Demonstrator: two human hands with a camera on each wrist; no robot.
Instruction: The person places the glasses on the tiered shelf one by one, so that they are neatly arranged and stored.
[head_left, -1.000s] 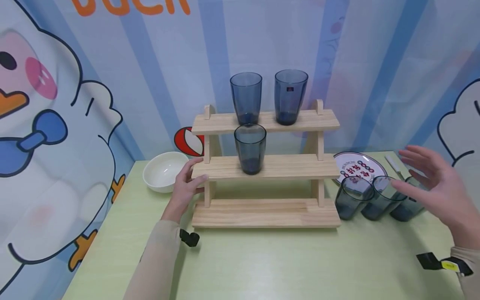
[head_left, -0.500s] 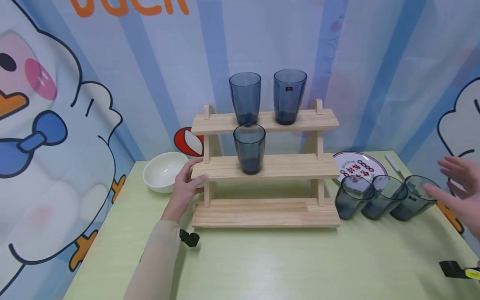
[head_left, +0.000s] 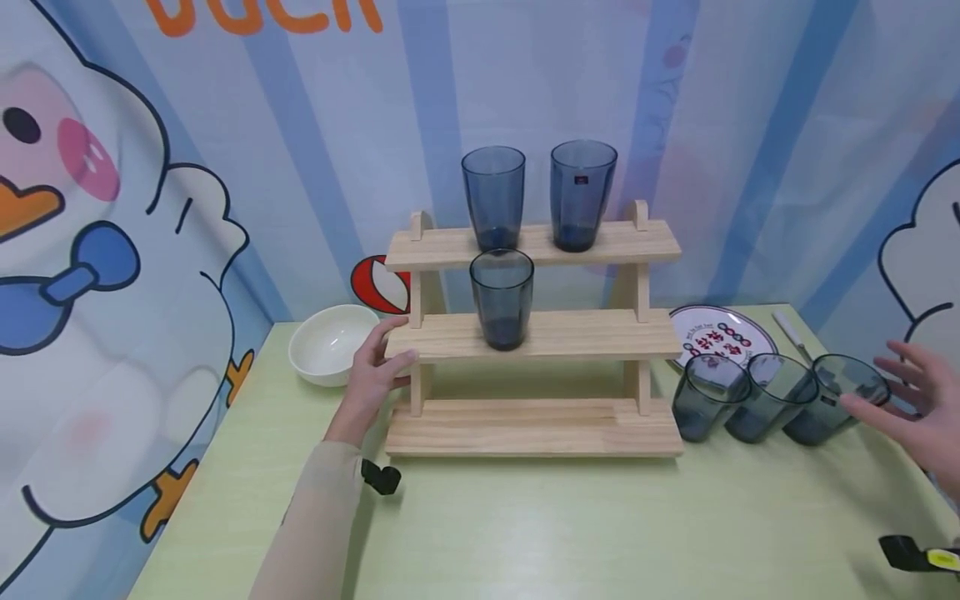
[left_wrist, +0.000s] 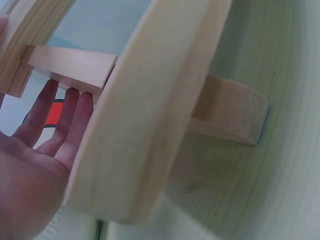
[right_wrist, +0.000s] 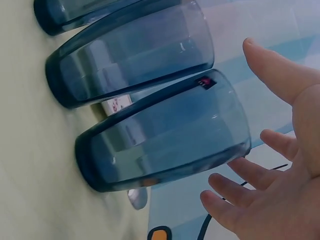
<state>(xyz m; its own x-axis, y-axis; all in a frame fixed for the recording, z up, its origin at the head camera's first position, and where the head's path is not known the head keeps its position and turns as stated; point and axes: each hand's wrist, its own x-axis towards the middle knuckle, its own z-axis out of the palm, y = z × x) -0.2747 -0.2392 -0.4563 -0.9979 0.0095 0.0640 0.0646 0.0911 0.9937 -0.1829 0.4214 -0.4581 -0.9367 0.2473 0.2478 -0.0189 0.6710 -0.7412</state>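
Observation:
A three-tier wooden display rack (head_left: 534, 427) stands on the table. My left hand (head_left: 369, 375) holds its left end by the middle shelf, with fingertips at the wooden upright (left_wrist: 72, 62) in the left wrist view. Two blue-tinted glass tumblers (head_left: 493, 196) stand on the top shelf and another tumbler (head_left: 502, 304) on the middle one. Right of the rack, three similar tumblers stand in a row on the table. My right hand (head_left: 926, 408) is spread beside the rightmost tumbler (right_wrist: 165, 132), thumb and fingers apart and close to its rim, holding nothing.
A white bowl (head_left: 326, 346) sits left of the rack, behind my left hand. Behind the row of tumblers lie a printed plate (head_left: 731, 321) and a white-handled utensil (head_left: 787, 327). A cartoon-printed backdrop (head_left: 352, 125) hangs close behind the table.
My right hand moved right, away from over the rightmost tumbler, then came slightly back and lower beside it. My left hand stayed on the rack; the tumblers did not move.

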